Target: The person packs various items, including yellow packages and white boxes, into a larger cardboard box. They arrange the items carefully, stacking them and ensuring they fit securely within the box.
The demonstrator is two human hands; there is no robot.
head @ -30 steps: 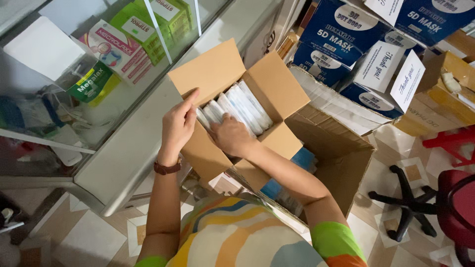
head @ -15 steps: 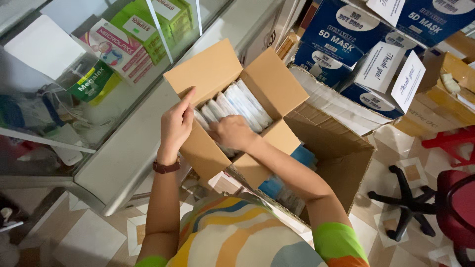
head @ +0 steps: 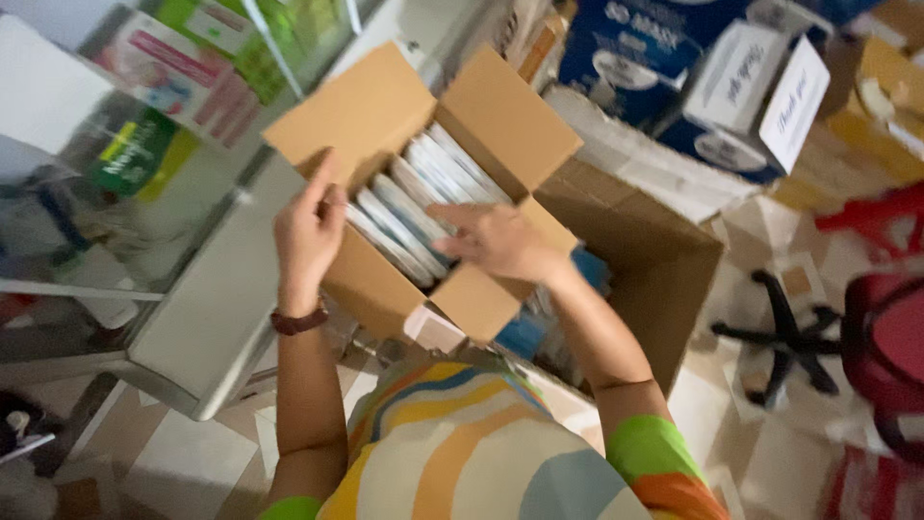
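Item: open cardboard box (head: pixel 385 289), flaps up, resting on the corner of the glass display bench (head: pixel 207 318), above a larger brown carton (head: pixel 654 279) on the floor.

Contents: a row of flat sealed packets (head: pixel 423 202), white and pale blue, standing on edge and filling the box.

Left hand (head: pixel 308 231): I see it at the box's left flap, fingers raised and loosely spread; its grip closes on nothing that I can make out, only touching the cardboard edge.

Right hand (head: pixel 496 241): laid over the near end of the packets, fingers pointing into the row, flat and open; I cannot tell whether a packet is pinched beneath it.

Step in hand, as I judge it: sorting through the packets in the box. The next move calls for parting the tight row and pinching one packet by its top edge while the left hand steadies the flap.

Change from the earlier frames: the view has swung and blurred, the right hand has shifted toward the box's near end, and the left hand remains at the flap.

Surroundings: blue-and-white printed cartons (head: pixel 674 77) behind, a red chair (head: pixel 885 337) at right.
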